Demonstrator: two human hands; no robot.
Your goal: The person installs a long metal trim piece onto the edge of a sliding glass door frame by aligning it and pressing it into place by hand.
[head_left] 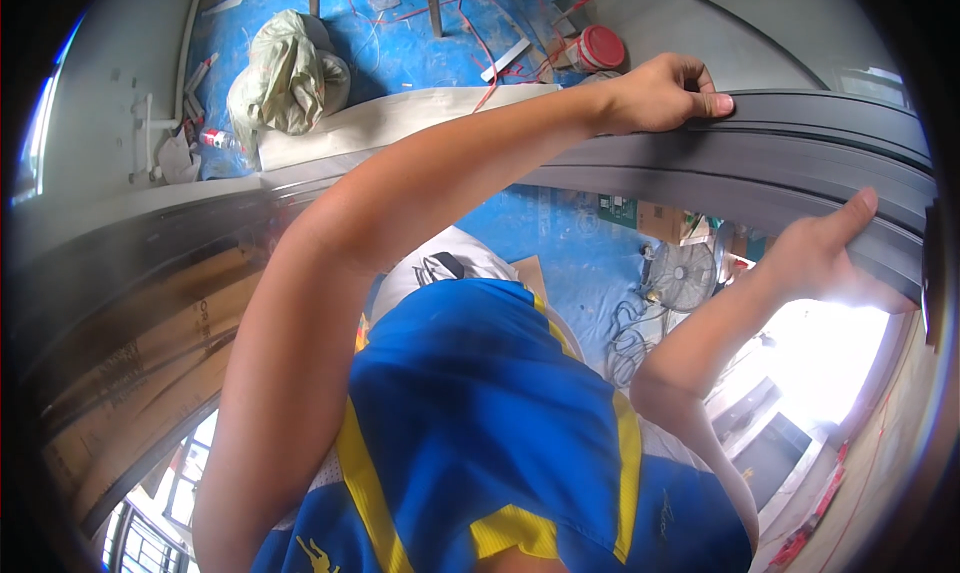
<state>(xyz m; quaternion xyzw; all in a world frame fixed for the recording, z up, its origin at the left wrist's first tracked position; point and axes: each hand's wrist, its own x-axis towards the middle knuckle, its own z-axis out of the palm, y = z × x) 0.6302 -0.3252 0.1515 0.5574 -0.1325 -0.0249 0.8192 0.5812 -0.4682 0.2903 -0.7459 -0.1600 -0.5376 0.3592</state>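
Observation:
A long grey grooved metal frame profile (690,178) runs across the view in front of me, bending toward the right edge. My left hand (660,95) reaches across to its far edge, with the fingers curled and the thumb pressed on the upper strip. Nearer to me, my right hand (832,251) grips the profile's near side close to its right end. That thumb lies along the grey surface, and the other fingers are mostly hidden beneath it.
Blue sheeting (560,243) covers the floor. Beyond the frame lie a pale stuffed sack (288,73), a red-lidded bucket (602,49) and loose red cords. Below are a floor fan (682,271), coiled cable (628,338) and cardboard boxes (660,221). Brown cardboard wrapping (150,363) stands at left.

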